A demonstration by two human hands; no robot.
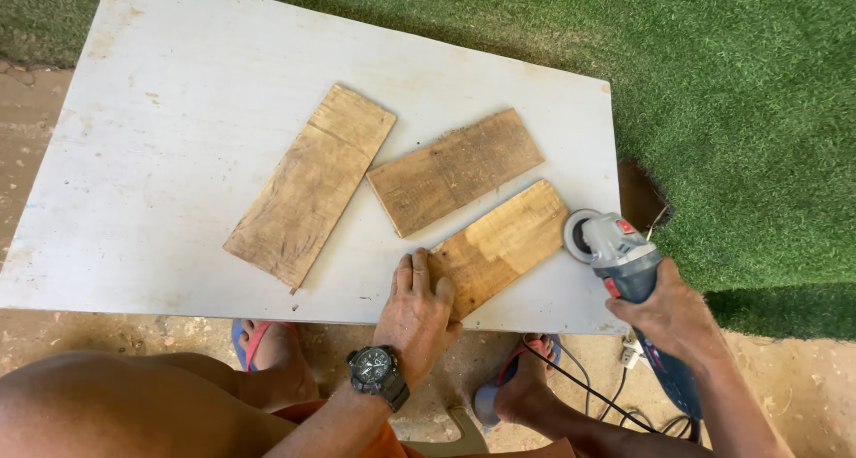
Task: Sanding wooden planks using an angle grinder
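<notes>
Three worn wooden boards lie on a white table top (178,119). My left hand (417,308), with a black wristwatch, presses flat on the near end of the nearest board (504,242). My right hand (670,317) grips a blue and grey angle grinder (624,257); its disc (578,236) sits just off that board's far right end. The long board (310,186) lies to the left and the middle board (455,171) beyond my left hand.
Green artificial turf (731,83) covers the ground behind and to the right of the table. Bare dirt lies under me. The grinder's black cable (588,391) runs past my feet in blue and red sandals (254,338). My bare knee fills the lower left.
</notes>
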